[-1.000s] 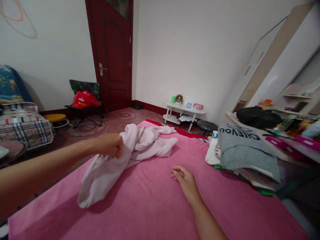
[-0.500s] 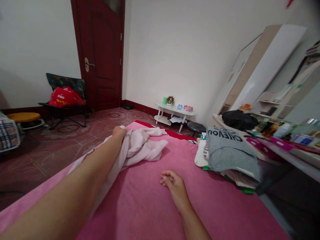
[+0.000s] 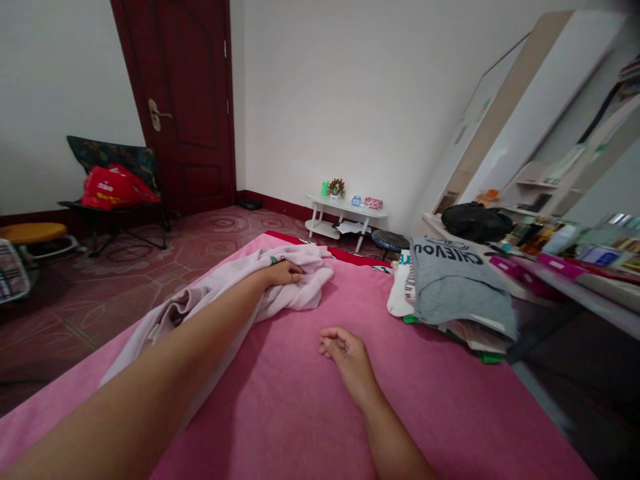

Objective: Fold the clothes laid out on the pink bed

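Note:
A pale pink garment lies crumpled along the left side of the pink blanket that covers the bed. My left hand reaches far forward and rests on the garment's far end, fingers curled onto the cloth. My right hand lies on the bare blanket in the middle, fingers loosely curled with nothing in them. A stack of folded clothes with a grey printed shirt on top sits at the bed's right edge.
A dark red door stands at the back left, with a chair holding a red bag beside it. A small white table stands against the far wall. A cluttered shelf with a black bag runs along the right.
My left hand has moved from the near left of the garment forward to its far end, dragging the cloth out longer along the bed. My right hand has stayed put.

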The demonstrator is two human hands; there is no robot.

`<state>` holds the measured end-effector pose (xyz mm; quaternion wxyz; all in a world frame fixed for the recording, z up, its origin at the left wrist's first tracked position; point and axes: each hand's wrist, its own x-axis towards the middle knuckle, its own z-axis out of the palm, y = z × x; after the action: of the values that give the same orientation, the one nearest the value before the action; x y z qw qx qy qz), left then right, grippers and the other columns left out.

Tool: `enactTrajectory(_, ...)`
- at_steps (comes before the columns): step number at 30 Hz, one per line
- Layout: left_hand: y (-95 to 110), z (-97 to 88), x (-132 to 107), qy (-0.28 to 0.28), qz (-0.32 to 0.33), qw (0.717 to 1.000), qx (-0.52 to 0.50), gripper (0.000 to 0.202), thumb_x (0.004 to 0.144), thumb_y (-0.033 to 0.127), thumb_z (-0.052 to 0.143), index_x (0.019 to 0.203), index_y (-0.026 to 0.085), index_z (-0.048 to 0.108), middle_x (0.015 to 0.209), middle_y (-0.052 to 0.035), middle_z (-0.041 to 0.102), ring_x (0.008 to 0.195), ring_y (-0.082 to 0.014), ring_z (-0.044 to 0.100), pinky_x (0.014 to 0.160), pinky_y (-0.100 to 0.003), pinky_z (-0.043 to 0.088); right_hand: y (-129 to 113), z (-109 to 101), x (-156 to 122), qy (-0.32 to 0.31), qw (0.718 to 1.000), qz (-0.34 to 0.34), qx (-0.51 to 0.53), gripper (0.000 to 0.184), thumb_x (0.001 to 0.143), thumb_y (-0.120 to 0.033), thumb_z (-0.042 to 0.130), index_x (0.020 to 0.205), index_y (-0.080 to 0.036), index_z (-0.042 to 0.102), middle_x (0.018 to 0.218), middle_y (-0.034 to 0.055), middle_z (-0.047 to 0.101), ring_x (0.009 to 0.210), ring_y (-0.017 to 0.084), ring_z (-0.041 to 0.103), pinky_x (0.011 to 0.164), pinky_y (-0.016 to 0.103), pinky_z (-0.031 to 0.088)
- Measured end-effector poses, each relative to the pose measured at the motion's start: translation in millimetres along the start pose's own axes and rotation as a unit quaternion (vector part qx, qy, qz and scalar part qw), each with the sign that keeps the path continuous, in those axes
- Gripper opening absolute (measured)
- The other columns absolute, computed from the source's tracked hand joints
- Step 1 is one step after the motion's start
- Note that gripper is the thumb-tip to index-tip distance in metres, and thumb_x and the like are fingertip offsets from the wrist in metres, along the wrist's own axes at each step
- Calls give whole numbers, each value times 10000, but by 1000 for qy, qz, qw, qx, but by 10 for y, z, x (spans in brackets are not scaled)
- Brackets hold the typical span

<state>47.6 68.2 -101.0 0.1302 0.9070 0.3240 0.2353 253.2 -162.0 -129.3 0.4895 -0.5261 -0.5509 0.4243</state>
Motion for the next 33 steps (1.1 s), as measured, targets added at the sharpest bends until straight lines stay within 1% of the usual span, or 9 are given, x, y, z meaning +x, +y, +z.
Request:
enactTrajectory(6,378,48,-48,-12,70,996,59,238,946,308,481,1037,164,647,1108,-72,648,1007,-195,603,919,-389,474,13,-6,9,-2,1000,-5,7,231,796,-343,592,913,-155,657,759,55,677,703,171,635,665,278,481)
enactTrajectory(10,863,-22,-226,55,138,984,100,312,944,235,434,1194,279,617,1394,-20,502,1310,-222,394,1122,-412,251,13,-21,10,-3,1000,-13,13,227,798,-340,582,905,-152,653,765,52,671,701,169,640,662,280,491)
enactTrajectory(14,954,-40,-357,180,-5,961,210,396,873,226,487,1259,230,572,1402,-105,483,1355,-317,312,1117,-565,91,13,14,-24,1,1000,-18,9,202,789,-304,573,896,-152,651,769,45,675,698,159,643,665,273,499)
enactTrajectory(16,866,-8,-353,140,-90,953,253,307,832,274,518,1081,189,675,1177,-134,644,1206,-340,482,1075,-558,186,-10,36,-33,0,1000,-10,11,193,786,-293,569,892,-151,646,741,37,668,700,159,646,660,268,503)
enactTrajectory(19,743,60,-312,66,-98,960,255,268,815,341,527,860,166,725,944,-146,707,993,-325,600,962,-487,332,-133,-60,-3,36,999,-36,-8,226,788,-280,557,968,-167,634,866,53,676,697,146,646,641,261,513)
enactTrajectory(22,706,110,-299,65,-89,960,256,301,843,354,495,918,174,724,997,-153,699,1036,-329,580,911,-454,352,-365,-455,55,240,959,-147,-42,342,765,-258,571,1104,-208,580,1244,90,556,833,139,642,737,276,531)
enactTrajectory(26,710,149,-318,69,-90,958,264,318,869,346,465,1016,198,705,1087,-145,679,1100,-337,539,918,-474,320,-606,-1294,38,526,829,-184,50,652,733,-279,592,1326,-208,330,1311,152,488,950,176,631,733,288,560)
enactTrajectory(29,707,167,-322,73,-92,956,269,315,874,338,464,1034,202,699,1108,-143,671,1108,-334,531,924,-479,304,-612,-1797,-45,589,785,-166,94,785,640,-255,668,1331,-244,295,1458,162,307,983,185,630,714,289,582)
enactTrajectory(33,708,172,-319,77,-92,954,275,308,879,334,461,1032,205,696,1103,-135,673,1110,-329,529,924,-475,296,-519,-2075,-100,545,813,-154,134,885,537,-229,746,1318,-266,330,1530,151,164,1014,204,635,792,362,584)
